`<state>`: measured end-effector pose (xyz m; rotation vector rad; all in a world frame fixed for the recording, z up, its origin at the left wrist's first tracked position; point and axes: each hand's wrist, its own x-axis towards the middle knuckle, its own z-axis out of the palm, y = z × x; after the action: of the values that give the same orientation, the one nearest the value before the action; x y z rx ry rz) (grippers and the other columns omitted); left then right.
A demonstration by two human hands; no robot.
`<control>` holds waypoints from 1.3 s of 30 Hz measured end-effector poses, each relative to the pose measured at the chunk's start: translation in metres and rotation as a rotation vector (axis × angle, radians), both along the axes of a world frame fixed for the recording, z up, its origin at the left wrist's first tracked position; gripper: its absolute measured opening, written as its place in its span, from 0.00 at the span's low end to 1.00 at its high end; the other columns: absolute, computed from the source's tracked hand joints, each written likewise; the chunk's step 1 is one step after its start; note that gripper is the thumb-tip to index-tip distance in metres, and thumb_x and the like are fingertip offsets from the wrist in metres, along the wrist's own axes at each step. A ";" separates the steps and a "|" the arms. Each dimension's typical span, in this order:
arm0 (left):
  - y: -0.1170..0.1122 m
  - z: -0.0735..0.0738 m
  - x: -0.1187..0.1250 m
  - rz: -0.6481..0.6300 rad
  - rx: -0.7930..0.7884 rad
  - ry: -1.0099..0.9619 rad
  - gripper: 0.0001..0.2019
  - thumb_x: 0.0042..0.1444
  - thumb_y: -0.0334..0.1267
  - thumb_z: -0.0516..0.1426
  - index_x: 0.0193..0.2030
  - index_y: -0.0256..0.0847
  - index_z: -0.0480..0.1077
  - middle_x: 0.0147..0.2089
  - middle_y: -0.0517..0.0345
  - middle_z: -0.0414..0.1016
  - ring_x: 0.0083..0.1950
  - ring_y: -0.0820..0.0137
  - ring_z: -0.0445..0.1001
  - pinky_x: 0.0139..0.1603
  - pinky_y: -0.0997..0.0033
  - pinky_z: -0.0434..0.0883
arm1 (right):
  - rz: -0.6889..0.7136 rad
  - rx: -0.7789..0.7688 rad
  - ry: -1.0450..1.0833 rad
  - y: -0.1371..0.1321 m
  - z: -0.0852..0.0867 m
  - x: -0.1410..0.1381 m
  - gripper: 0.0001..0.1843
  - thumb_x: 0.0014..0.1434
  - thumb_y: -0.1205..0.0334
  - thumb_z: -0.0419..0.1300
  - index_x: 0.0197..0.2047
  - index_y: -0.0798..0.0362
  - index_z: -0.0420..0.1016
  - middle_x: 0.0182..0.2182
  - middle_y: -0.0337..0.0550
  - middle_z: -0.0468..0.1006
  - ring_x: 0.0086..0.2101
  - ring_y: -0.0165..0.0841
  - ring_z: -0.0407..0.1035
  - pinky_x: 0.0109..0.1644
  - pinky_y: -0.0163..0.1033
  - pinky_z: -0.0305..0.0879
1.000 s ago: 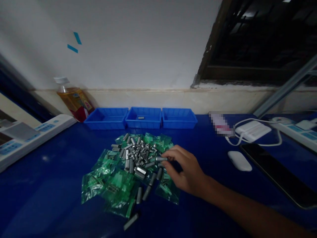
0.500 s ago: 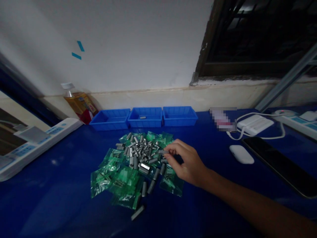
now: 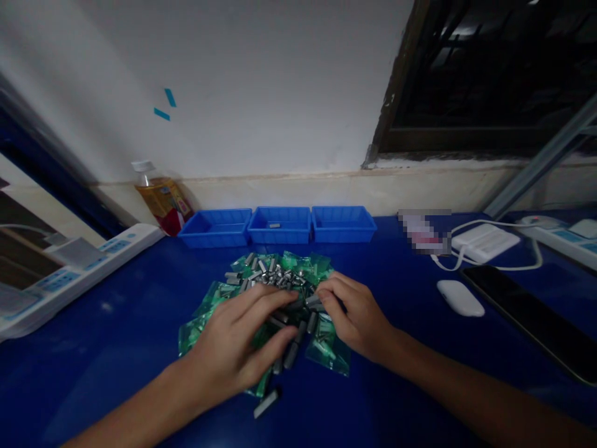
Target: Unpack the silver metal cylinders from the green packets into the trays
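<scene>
A heap of small silver metal cylinders (image 3: 275, 277) lies on several green plastic bags (image 3: 321, 350) in the middle of the blue table (image 3: 116, 323). My left hand (image 3: 237, 342) lies over the near left part of the heap, fingers stretched out and spread on the pieces. My right hand (image 3: 352, 314) is at the heap's right side, its thumb and fingers pinched on one silver cylinder (image 3: 311, 300). One loose cylinder (image 3: 265, 403) lies nearer me, off the bags.
Three blue bins (image 3: 280, 225) stand in a row behind the heap; the middle one holds a single piece. A bottle (image 3: 161, 198) stands at the back left, a white power strip (image 3: 84, 267) left. A white case (image 3: 461, 297), dark tablet (image 3: 536, 320) and cabled adapter (image 3: 480, 242) lie right.
My left hand has come into view and settled on the heap. My right hand keeps its pinch on a cylinder at the heap's right edge. The view shifted slightly.
</scene>
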<state>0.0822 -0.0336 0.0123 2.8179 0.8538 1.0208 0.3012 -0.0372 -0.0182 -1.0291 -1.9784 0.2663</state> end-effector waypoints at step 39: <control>0.005 -0.008 0.014 -0.109 -0.244 -0.069 0.05 0.59 0.29 0.51 0.38 0.38 0.67 0.31 0.56 0.70 0.31 0.71 0.67 0.31 0.71 0.67 | 0.102 0.034 -0.048 -0.018 -0.001 -0.015 0.09 0.58 0.69 0.54 0.42 0.51 0.59 0.32 0.40 0.70 0.34 0.32 0.64 0.37 0.39 0.60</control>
<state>0.0963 -0.0284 0.0042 2.5792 0.7520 0.9233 0.2862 -0.0554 -0.0193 -0.9222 -2.0753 0.2644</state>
